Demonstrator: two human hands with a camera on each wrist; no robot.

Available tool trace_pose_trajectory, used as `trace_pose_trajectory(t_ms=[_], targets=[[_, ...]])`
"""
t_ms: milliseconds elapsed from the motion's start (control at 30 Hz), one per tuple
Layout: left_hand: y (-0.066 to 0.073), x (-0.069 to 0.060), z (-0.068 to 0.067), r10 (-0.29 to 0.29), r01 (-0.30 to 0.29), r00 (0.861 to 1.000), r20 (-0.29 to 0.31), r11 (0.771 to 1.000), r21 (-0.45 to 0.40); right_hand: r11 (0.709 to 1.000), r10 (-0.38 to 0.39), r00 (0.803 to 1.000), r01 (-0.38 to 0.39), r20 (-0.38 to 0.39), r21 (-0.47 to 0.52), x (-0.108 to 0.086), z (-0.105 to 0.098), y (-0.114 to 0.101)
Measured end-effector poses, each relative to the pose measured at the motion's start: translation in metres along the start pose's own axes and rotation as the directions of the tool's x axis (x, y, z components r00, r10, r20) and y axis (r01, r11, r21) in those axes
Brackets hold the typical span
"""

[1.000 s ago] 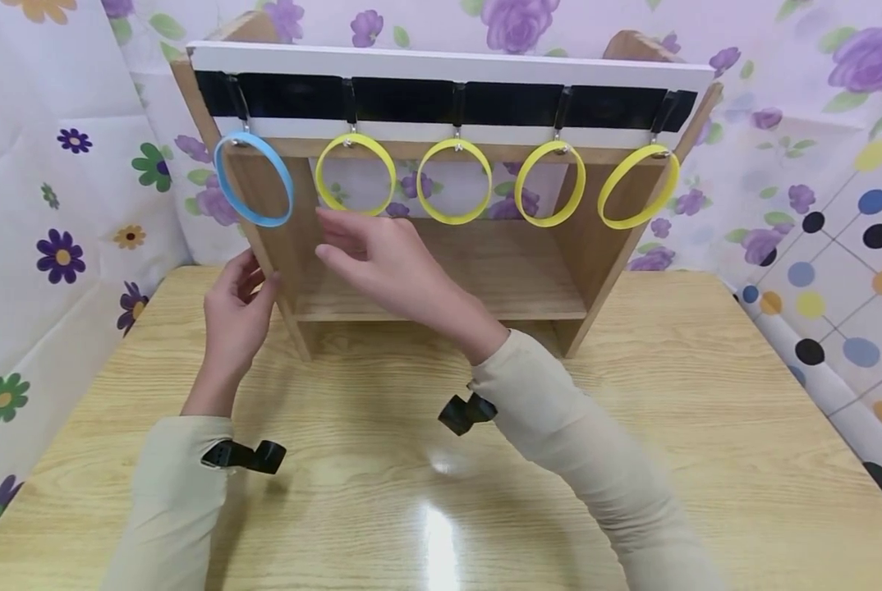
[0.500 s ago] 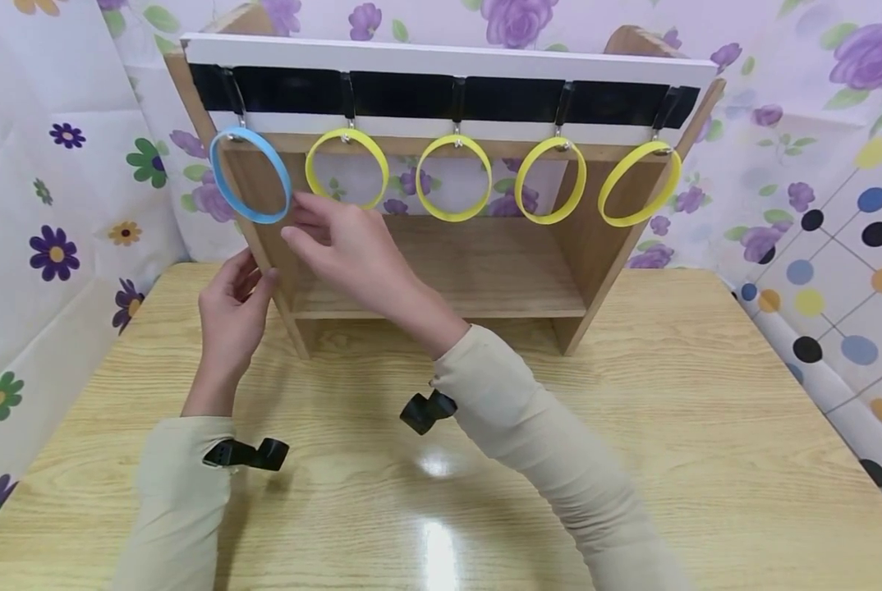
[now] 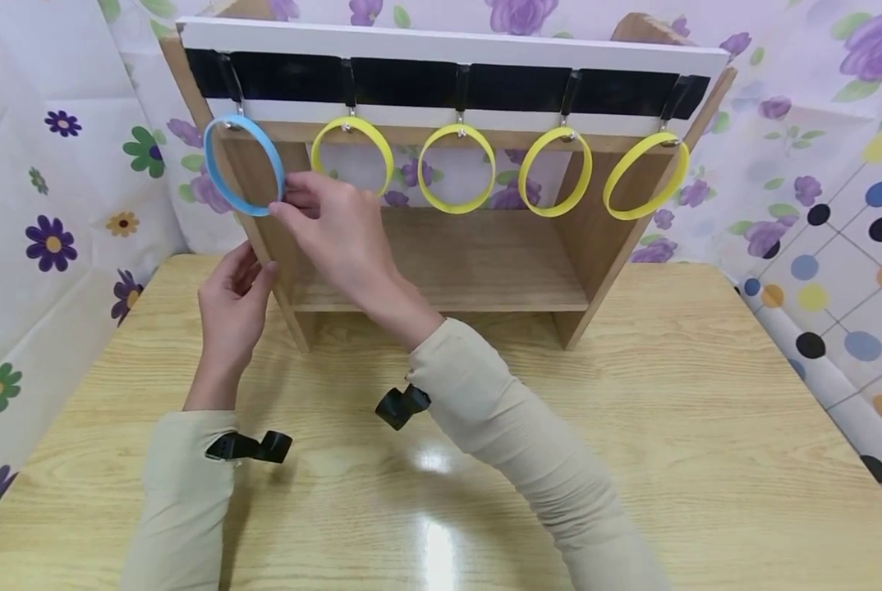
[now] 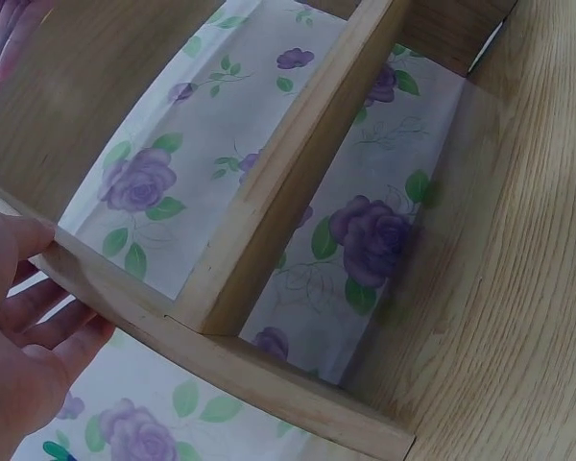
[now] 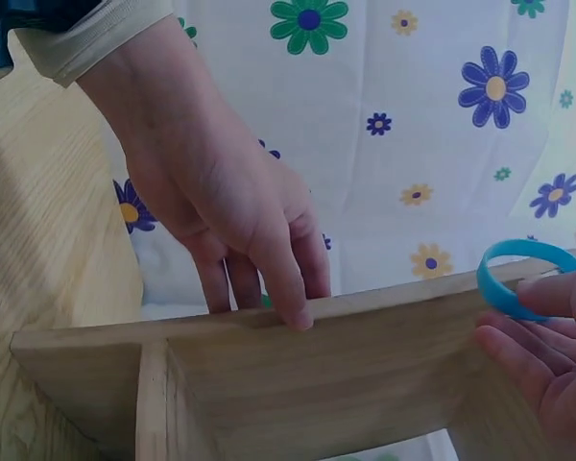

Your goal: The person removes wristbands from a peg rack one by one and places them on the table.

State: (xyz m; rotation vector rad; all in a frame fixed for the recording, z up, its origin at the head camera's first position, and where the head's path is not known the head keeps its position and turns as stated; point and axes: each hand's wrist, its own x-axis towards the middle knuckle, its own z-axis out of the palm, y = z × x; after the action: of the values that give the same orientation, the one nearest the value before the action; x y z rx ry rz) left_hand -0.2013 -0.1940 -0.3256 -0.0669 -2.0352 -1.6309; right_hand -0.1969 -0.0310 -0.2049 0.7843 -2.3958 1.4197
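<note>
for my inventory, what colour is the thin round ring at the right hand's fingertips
Light blue ring, clearest in the head view.

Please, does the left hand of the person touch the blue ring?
No: the left hand grips the wooden side panel, and it is the right hand that pinches the blue ring.

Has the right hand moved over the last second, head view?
Yes, leftward: against the wooden shelf, the right hand has gone from just below the leftmost yellow ring to the right edge of the blue ring.
</note>
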Motion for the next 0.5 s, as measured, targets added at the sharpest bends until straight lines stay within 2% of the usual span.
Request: trace_pose_trajectory(t_ms=[133, 267, 500], targets=[[-0.0006, 0.0009, 0.0001, -0.016, 0.015, 1.000, 0.007, 1.000, 0.011, 0.999, 0.014, 1.000, -0.013, -0.021, 0.033, 0.0003, 0.0005, 0.0007], [-0.0014, 0.0012, -0.0001, -0.029, 0.029, 1.000, 0.011, 0.999, 0.015, 0.994, 0.040, 0.999, -0.036, -0.034, 0.106, 0.0003, 0.0003, 0.0015], [-0.0008, 0.0027, -0.0016, -0.021, 0.021, 1.000, 0.012, 1.000, 0.010, 0.965, 0.059, 0.997, -0.046, -0.043, 0.258, 0.0004, 0.0000, -0.0012]])
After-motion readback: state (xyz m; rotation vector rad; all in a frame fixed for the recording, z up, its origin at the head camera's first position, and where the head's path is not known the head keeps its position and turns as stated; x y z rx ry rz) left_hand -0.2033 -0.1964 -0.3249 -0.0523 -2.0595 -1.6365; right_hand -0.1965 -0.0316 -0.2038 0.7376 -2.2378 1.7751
